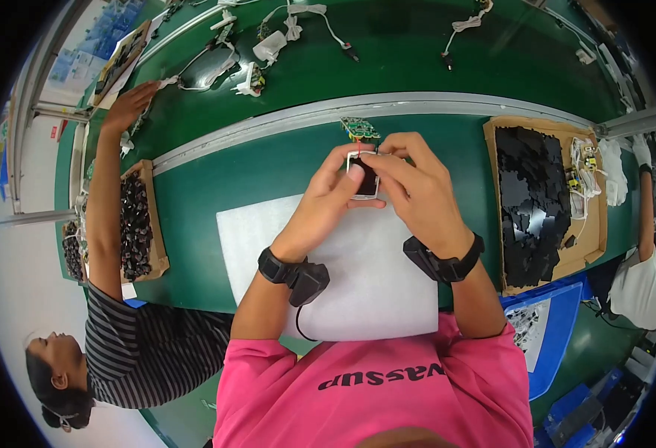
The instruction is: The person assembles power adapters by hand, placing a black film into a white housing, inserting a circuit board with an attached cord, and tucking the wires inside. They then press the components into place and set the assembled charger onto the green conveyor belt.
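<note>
A small white plastic casing [363, 196] with a black inner face is held over the table in front of me. My left hand [328, 196] grips it from the left, thumb lying on the black face and fingers behind. Bent over its top right edge, my right hand [419, 183] has thumb and index finger pinched at the rim near the wires; exactly what the fingertips press is hidden. A green circuit board [359, 128] with small components sits just beyond the casing, joined to it by short thin wires.
A white foam sheet [372, 287] lies under my forearms. At right stands a cardboard tray [591, 224] with black flat pieces [531, 216]; at left, a box of small dark parts [135, 224]. A co-worker's arm [104, 201] reaches toward the conveyor [395, 67] carrying corded boards.
</note>
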Action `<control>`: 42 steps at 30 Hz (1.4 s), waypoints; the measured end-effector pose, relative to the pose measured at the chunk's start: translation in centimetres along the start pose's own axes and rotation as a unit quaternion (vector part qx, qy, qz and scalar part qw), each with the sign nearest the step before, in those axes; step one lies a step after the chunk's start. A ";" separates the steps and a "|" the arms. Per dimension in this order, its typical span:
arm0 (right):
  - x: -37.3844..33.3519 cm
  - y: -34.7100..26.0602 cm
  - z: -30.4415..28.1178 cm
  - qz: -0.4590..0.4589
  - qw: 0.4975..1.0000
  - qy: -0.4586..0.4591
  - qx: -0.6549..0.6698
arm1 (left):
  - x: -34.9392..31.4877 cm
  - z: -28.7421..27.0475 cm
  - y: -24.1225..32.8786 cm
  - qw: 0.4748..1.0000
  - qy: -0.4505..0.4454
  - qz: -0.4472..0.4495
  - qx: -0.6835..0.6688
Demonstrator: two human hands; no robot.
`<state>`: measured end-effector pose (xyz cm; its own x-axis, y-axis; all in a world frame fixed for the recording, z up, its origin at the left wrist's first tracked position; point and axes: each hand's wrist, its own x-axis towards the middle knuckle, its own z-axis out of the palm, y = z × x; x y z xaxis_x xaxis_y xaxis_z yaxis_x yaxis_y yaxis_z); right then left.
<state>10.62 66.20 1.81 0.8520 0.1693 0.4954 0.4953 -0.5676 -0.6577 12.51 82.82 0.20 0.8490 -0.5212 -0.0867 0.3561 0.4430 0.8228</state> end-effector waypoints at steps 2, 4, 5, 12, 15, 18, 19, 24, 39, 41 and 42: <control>0.2 0.1 -0.4 -0.001 1.000 -0.018 -0.006 | 0.1 -0.4 0.4 0.995 -0.003 -0.015 0.097; 0.3 0.1 -0.8 0.000 0.998 -0.050 -0.023 | 0.1 -0.7 0.6 0.989 -0.005 -0.028 0.144; 0.4 0.0 -0.8 0.002 0.998 -0.051 -0.022 | 0.2 -0.8 0.8 0.990 -0.012 -0.028 0.140; 0.6 0.4 -1.3 -0.006 0.993 -0.054 -0.101 | 0.3 -0.1 1.5 0.979 -0.083 -0.067 0.173; 0.4 0.8 -1.6 -0.011 0.991 -0.066 -0.112 | 0.0 -0.7 1.0 0.969 -0.078 -0.088 0.216; 0.2 0.6 -1.6 -0.017 0.990 -0.073 -0.119 | -0.2 -0.4 1.0 0.967 -0.073 -0.095 0.223; 0.1 0.6 -1.5 -0.018 0.990 -0.074 -0.120 | -0.2 -0.3 0.9 0.967 -0.069 -0.105 0.222; 0.1 0.2 -1.7 -0.014 0.984 -0.076 -0.162 | 0.0 -0.1 0.9 0.965 -0.068 -0.081 0.241; 0.7 0.4 -1.6 -0.034 0.970 -0.062 -0.234 | 0.3 0.0 1.2 0.946 -0.060 -0.077 0.309; 0.7 0.2 -1.9 -0.045 0.963 -0.056 -0.261 | 0.1 0.5 1.2 0.937 -0.047 -0.065 0.341; 0.6 0.0 -2.0 -0.045 0.961 -0.048 -0.269 | 0.1 0.9 1.2 0.925 -0.034 -0.053 0.374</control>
<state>10.85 64.66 3.24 0.8339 0.2969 0.4653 0.4313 -0.8765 -0.2136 12.64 82.69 1.64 0.7895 -0.5884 -0.1746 0.0451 -0.2282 0.9726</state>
